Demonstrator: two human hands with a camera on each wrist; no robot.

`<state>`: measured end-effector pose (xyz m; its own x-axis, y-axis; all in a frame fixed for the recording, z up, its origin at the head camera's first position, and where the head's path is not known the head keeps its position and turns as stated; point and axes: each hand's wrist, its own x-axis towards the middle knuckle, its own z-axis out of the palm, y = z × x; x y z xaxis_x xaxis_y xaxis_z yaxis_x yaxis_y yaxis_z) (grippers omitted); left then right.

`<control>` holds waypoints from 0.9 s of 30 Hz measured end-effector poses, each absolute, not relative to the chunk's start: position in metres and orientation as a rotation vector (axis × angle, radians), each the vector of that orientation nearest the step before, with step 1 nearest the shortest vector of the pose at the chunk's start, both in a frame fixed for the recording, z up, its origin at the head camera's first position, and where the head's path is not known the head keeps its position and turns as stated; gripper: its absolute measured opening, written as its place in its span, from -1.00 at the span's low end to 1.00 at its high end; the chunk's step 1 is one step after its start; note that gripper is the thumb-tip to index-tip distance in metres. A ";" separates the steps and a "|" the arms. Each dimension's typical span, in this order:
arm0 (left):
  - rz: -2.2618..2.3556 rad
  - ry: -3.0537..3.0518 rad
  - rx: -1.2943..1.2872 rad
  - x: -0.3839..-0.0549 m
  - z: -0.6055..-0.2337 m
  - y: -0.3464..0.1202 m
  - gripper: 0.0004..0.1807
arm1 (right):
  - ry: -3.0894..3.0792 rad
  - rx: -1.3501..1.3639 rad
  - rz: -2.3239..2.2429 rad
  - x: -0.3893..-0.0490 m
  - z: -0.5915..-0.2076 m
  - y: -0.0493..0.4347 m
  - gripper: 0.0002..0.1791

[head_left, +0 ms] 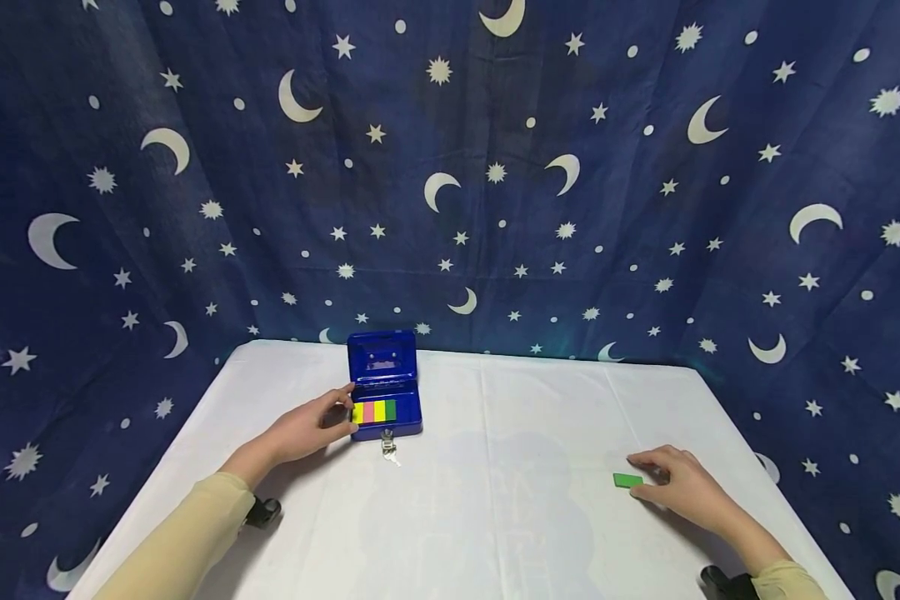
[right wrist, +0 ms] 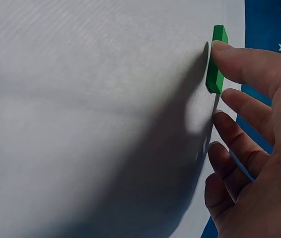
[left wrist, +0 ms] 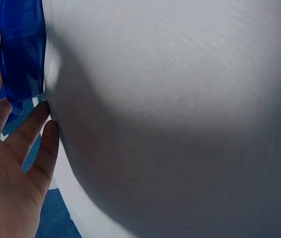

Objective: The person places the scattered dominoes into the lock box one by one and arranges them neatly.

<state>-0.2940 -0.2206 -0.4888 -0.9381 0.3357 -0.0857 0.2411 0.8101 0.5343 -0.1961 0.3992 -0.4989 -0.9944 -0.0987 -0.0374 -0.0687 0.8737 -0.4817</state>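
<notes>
A blue metal cash box [head_left: 408, 421] stands with its lid [head_left: 382, 354] raised. Inside lie several flat coloured blocks in a row, among them a pink block [head_left: 369, 412] and a dark green block [head_left: 391, 409]. At the box's left side is my left hand [head_left: 305, 427], thumb and index finger spread along the edge. My right hand [head_left: 682, 487] is at a bright green block [head_left: 627, 480] on the table. In the right wrist view the thumb overlaps that green block [right wrist: 217, 64], while the other fingers stay apart from it.
Small keys [head_left: 390, 452] hang from the lock at the box's front. White cloth covers the table [head_left: 540, 442]. Behind and beside it hangs a dark blue curtain [head_left: 487, 225] with moons and stars.
</notes>
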 end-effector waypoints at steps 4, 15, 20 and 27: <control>0.796 2.817 0.443 -0.295 -0.488 -0.220 -0.45 | 2.984 -0.133 -0.745 -0.194 -0.498 0.402 -0.41; 0.820 2.816 0.450 -0.295 -0.487 -0.218 -0.48 | 2.940 -0.118 -0.798 -0.188 -0.499 0.403 -0.61; 0.815 2.816 0.454 -0.295 -0.488 -0.219 -0.49 | 2.877 -0.172 -0.832 -0.186 -0.497 0.402 -0.67; 0.817 2.806 0.429 -0.293 -0.489 -0.219 -0.46 | 2.817 -0.279 -0.887 -0.185 -0.495 0.401 -0.72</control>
<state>-0.2932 -0.2191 -0.4887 -0.9407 0.3248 -0.0976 0.2216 0.8067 0.5479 -0.1848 0.4008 -0.4947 -0.9672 -0.2292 -0.1096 -0.1250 0.8049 -0.5801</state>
